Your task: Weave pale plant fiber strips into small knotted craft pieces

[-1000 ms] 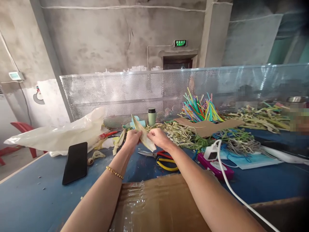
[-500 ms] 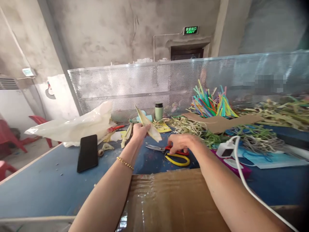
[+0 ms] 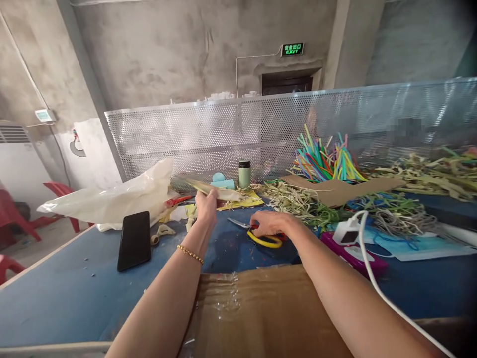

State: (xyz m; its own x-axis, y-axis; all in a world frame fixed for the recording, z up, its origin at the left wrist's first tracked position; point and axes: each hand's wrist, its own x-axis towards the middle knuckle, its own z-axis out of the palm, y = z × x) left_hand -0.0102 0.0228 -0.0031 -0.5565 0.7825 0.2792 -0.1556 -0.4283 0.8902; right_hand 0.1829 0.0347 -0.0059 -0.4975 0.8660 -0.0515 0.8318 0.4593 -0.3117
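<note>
My left hand, a gold bead bracelet at its wrist, pinches a pale, dry leaf strip that looks like corn husk. The husk lies almost level, its narrow end pointing far left. To the right, my right hand is closed over the handles of a pair of scissors with red and yellow grips. The scissor blades point left and are low over the blue table. My fingertips partly hide the red grip.
A cardboard box is right in front of me. A black phone and plastic bag lie left. Behind stands a green bottle. Husk strips, colourful pipe cleaners and a white charger cable are right.
My left hand has turned the husk from steeply slanted to nearly level and shifted slightly left. My right hand has closed on the scissors, which have moved a little left and away from me.
</note>
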